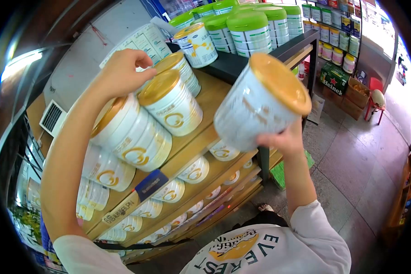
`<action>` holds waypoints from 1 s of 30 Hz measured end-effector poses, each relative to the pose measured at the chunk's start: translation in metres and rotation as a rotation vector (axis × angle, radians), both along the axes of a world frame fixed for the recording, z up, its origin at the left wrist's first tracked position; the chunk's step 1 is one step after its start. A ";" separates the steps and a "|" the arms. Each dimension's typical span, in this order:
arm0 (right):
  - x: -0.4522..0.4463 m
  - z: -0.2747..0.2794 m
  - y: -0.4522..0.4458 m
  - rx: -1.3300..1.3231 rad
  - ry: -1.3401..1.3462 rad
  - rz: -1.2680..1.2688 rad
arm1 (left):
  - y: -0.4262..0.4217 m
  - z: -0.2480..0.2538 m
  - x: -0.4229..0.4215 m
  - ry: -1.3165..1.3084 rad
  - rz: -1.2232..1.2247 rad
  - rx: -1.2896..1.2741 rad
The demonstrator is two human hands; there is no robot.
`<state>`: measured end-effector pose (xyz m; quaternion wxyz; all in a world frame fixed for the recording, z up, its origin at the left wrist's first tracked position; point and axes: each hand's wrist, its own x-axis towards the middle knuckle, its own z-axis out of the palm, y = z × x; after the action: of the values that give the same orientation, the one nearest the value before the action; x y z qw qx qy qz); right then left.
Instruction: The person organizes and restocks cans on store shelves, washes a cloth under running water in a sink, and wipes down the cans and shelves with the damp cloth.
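Observation:
My right hand (285, 139) grips a large white milk powder can (255, 107) with a gold lid, raised and tilted in front of the shelf; its print is blurred. My left hand (127, 68) is bent at the wrist above the upper shelf, holding nothing, with curled fingers and a gap between thumb and fingertips. Close to it stand a gold-lidded can (171, 102) with a gold emblem and another can (185, 71) behind that one. Beneath my left forearm is a further gold-lidded can (139, 137).
Green-lidded cans (249, 32) stand on the top level, beside a small white-and-yellow can (196, 45). Lower shelves hold rows of similar cans (194, 170). A black frame post (313, 59) rises at the shelf's end. Boxes (354, 98) and a red stool (375, 98) stand on the floor.

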<state>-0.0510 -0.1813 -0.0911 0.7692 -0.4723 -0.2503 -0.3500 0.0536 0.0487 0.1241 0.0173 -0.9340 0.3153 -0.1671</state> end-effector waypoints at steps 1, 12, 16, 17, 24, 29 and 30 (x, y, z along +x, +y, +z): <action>0.002 -0.017 -0.001 0.001 0.050 0.031 | -0.009 0.002 0.018 -0.004 0.005 0.010; 0.014 -0.091 -0.049 -0.213 -0.035 0.276 | -0.041 -0.016 0.125 0.607 0.310 0.176; 0.019 -0.099 -0.061 -0.191 -0.035 0.357 | -0.044 -0.010 0.126 0.656 0.276 0.155; 0.021 -0.101 -0.062 -0.189 -0.035 0.367 | -0.045 -0.005 0.126 0.659 0.289 0.154; 0.028 -0.098 -0.057 -0.167 -0.055 0.463 | -0.018 0.045 0.125 0.474 0.199 -0.017; 0.029 -0.090 -0.041 -0.158 -0.082 0.480 | 0.012 0.071 0.122 0.520 0.227 -0.383; 0.029 -0.089 -0.038 -0.159 -0.088 0.479 | 0.020 0.074 0.124 0.514 0.218 -0.374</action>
<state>-0.0224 -0.2197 -0.1801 0.7789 -0.4430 -0.4152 -0.1571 0.1778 0.0691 0.1978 -0.2170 -0.9608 0.1714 0.0218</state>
